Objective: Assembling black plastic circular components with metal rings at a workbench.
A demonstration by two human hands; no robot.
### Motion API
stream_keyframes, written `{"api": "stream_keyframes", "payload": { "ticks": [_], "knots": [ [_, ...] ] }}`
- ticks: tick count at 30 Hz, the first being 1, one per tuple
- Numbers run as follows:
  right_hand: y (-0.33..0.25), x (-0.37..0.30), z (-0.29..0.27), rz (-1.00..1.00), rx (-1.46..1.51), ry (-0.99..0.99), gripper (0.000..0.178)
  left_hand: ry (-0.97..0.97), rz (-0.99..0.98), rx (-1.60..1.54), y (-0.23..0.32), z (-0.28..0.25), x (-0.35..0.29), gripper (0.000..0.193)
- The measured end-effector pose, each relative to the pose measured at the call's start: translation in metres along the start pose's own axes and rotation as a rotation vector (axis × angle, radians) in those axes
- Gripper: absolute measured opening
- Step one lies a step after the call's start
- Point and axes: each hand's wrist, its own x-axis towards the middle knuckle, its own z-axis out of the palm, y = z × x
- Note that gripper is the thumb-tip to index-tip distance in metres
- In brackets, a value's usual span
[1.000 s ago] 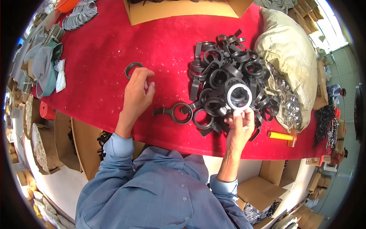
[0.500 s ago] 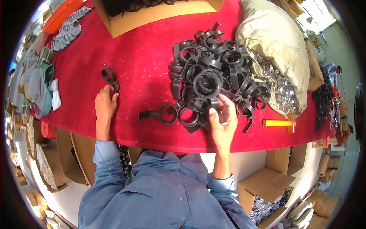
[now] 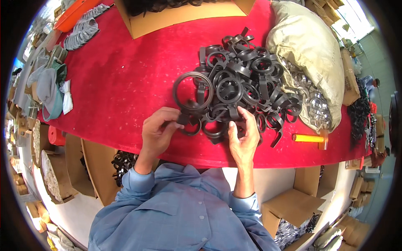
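My left hand [image 3: 158,129] pinches the short tab of a black plastic ring [image 3: 177,100], which stands raised at the left side of a pile. Between thumb and fingers, my right hand [image 3: 244,140] grips the tab of another black ring [image 3: 219,93], held up in front of the heap. Behind and around both lies the pile of black rings with tabs [image 3: 240,69], tangled together on the red cloth. One loose ring [image 3: 191,133] lies at the heap's near left, partly hidden by my left fingers.
Red cloth covers the table [image 3: 125,75]. A cardboard box [image 3: 188,20] with black pieces stands at the back. To the right are a tan sack [image 3: 307,42], clear plastic pieces [image 3: 320,106] and a yellow-handled tool [image 3: 307,138]. Grey stacked parts [image 3: 81,35] lie far left.
My left hand has come from the left of the table to the pile's near left, bringing its ring along. My right hand stays by the pile with its ring.
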Motion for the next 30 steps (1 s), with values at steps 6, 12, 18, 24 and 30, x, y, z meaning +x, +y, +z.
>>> {"api": "stream_keyframes", "payload": {
  "ticks": [6,12,18,24,30],
  "knots": [
    [-0.001,-0.002,-0.002,0.001,-0.023,-0.004,0.045,-0.149,-0.025,-0.109,-0.008,0.015,-0.006,0.017],
    [-0.002,-0.002,-0.002,-0.005,-0.02,0.002,0.046,-0.08,-0.102,-0.188,-0.007,0.024,-0.008,0.013],
    [-0.004,-0.001,-0.001,-0.023,-0.039,0.015,0.045,-0.072,-0.101,-0.193,-0.008,0.024,-0.01,0.013],
    [-0.007,-0.002,-0.003,-0.144,-0.096,0.154,0.04,-0.1,-0.05,-0.107,-0.007,0.022,-0.011,0.015],
    [-0.023,-0.008,-0.007,0.062,0.466,0.083,0.043,-0.131,-0.024,-0.088,-0.003,0.023,-0.011,0.017]
  ]
}}
